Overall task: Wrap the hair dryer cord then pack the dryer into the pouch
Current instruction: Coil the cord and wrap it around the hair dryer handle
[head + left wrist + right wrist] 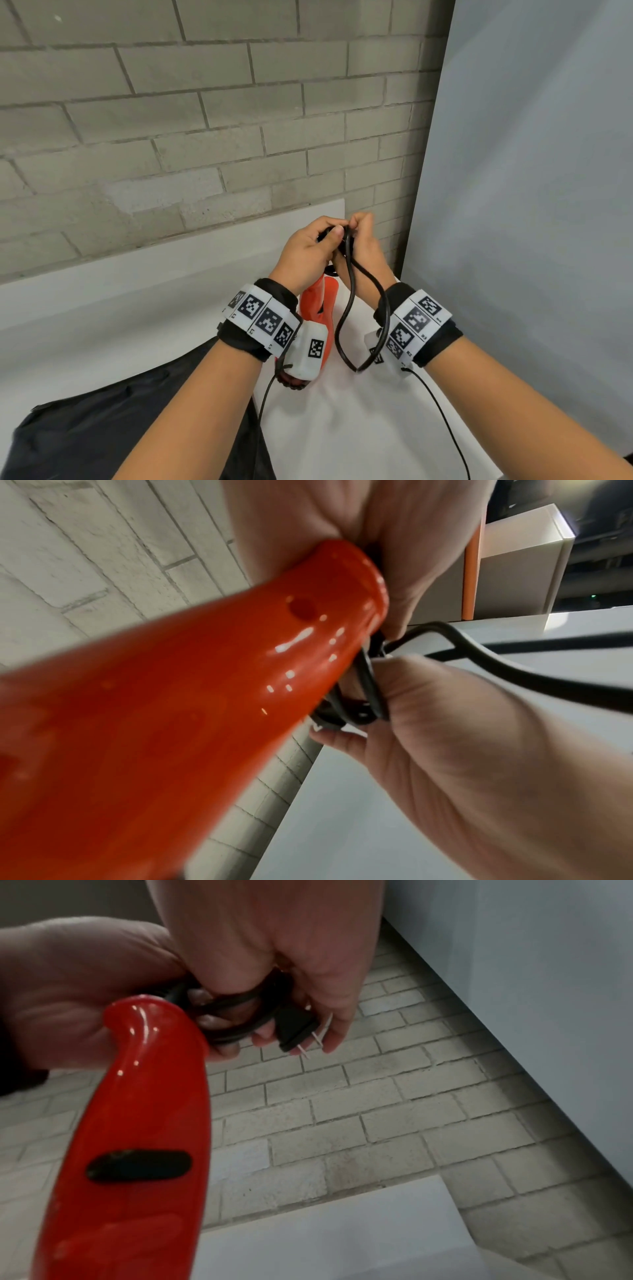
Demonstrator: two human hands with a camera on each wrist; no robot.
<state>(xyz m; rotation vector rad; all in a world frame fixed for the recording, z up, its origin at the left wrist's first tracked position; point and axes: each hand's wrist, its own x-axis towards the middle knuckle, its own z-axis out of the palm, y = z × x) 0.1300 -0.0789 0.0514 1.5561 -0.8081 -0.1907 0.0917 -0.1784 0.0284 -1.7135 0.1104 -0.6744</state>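
Both forearms reached forward, wrists banded in black straps with white coded markers. The left hand (305,250) and right hand (361,240) met knuckle to knuckle above the table, fingers curled. The left thumb pressed down on a glossy black power cord (346,308), the right hand's fingers (329,1031) pinched it near its black two-pronged plug (294,1028)

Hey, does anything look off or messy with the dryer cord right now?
A long loop of the black cord hangs loose below both hands, unwrapped. The left hand and right hand hold the coiled part and plug at the red dryer's handle end. Nothing looks damaged.
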